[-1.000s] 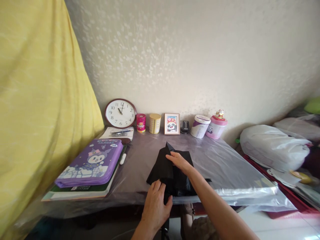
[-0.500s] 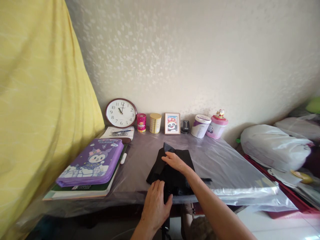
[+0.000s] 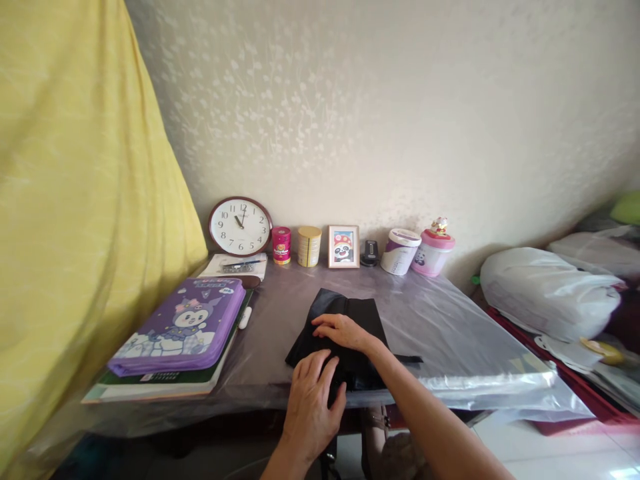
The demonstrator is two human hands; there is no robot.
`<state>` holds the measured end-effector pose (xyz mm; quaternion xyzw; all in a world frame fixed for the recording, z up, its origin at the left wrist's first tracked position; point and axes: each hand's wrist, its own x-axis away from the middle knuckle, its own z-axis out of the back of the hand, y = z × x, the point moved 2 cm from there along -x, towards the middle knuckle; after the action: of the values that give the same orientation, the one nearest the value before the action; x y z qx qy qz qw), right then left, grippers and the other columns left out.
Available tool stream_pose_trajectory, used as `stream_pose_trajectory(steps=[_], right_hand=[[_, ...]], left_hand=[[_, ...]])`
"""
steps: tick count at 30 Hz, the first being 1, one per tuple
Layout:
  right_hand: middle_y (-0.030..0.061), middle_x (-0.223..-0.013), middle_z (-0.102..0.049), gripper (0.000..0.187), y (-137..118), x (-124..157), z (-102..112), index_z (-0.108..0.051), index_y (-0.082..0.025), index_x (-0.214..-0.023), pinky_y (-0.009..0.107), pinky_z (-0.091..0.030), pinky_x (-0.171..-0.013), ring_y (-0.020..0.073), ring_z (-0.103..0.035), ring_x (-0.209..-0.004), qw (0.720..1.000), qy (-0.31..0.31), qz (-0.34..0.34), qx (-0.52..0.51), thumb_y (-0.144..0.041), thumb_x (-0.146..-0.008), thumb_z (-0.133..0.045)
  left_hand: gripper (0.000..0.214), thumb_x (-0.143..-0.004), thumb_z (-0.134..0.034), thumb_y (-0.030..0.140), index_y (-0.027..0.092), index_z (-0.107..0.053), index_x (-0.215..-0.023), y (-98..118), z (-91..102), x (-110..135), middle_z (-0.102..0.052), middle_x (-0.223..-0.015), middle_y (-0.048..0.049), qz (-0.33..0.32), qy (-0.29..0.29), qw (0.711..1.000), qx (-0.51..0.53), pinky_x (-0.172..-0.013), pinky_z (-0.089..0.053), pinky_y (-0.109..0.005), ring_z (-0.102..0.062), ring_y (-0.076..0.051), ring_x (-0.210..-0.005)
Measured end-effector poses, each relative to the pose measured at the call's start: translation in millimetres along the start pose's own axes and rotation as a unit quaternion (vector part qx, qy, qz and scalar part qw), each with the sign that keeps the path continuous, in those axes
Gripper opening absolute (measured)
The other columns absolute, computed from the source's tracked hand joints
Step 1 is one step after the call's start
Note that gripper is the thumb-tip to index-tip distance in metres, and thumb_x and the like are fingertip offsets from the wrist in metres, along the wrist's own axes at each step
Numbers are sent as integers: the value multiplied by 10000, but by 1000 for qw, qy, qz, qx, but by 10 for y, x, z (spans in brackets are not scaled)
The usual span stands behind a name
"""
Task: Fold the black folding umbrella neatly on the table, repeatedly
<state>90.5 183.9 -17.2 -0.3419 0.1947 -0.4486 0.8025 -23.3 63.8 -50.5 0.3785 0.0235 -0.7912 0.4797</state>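
Note:
A folded piece of black cloth (image 3: 363, 313) lies at the table's front edge, a narrow strap (image 3: 410, 359) sticking out from its right side. My right hand (image 3: 343, 331) rests palm down across the middle of the cloth, its fingers stretched out to the left. Nearer to me, my left hand (image 3: 314, 393) presses on the cloth's front left part, fingers extended and thumb spread apart. Black material shows between that thumb and the fingers. Part of the cloth is hidden under both hands, and a dark strip hangs below the table edge.
A purple zip case (image 3: 185, 327) lies on books at the left, a white marker (image 3: 245, 318) beside them. Along the wall stand a clock (image 3: 240, 227), several canisters, a picture frame (image 3: 343, 247) and a small black object (image 3: 370, 253). White bags (image 3: 545, 287) sit to the right.
My right hand has let go of the raised cloth flap and lowered flat onto it, slightly nearer to me. The flap now lies spread out to the upper left. My left hand has barely moved.

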Motion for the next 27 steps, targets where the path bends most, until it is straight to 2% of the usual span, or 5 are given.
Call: stream_pose_trajectory(steps=[4,9,20,24,27], right_hand=[[0,-950,-703,256,-20,64,-10,-666,-243,-1009,267,-463,-818,155,-635,-895,997,20,45,51,-267,-837,-478],[22,-1056,-669,205,59,104,40,-700,-234,-890,314,-397,-917,169,-575,-1007,972,96,118,179,-219,-837,-503],[17,-1250,-567,279,530,-435,182,-639,-253,-1067,393,-305,-1015,192,-433,-1211,949,128,31,288,-277,-900,-417],[75,-1276,-540,285,436,-502,285,-620,-213,-1095,448,-264,-1030,230,-442,-1203,929,155,-26,334,-244,-895,-420],[104,-1240,-562,263,233,-381,267,-627,-182,-1064,435,-255,-1032,233,-438,-1200,916,196,33,349,-211,-881,-441]], left_hand=[[467,-823,-466,280,203,-446,-1283,-57,-60,3,-497,-1297,-83,-10,-51,999,-16,-984,-378,-460,-440,-255,-1194],[451,-828,-454,279,193,-470,-1271,-63,-79,8,-515,-1292,-85,2,-58,998,-16,-963,-404,-449,-471,-253,-1167],[471,-807,-475,222,201,-464,-1277,-49,-89,-2,-506,-1300,-81,15,-58,998,9,-949,-433,-444,-483,-241,-1147],[465,-805,-473,208,208,-474,-1269,-55,-98,3,-508,-1299,-78,20,-51,998,18,-940,-444,-439,-493,-239,-1138],[469,-805,-476,217,204,-469,-1274,-58,-110,8,-505,-1301,-82,20,-51,998,22,-933,-449,-439,-498,-242,-1129]])
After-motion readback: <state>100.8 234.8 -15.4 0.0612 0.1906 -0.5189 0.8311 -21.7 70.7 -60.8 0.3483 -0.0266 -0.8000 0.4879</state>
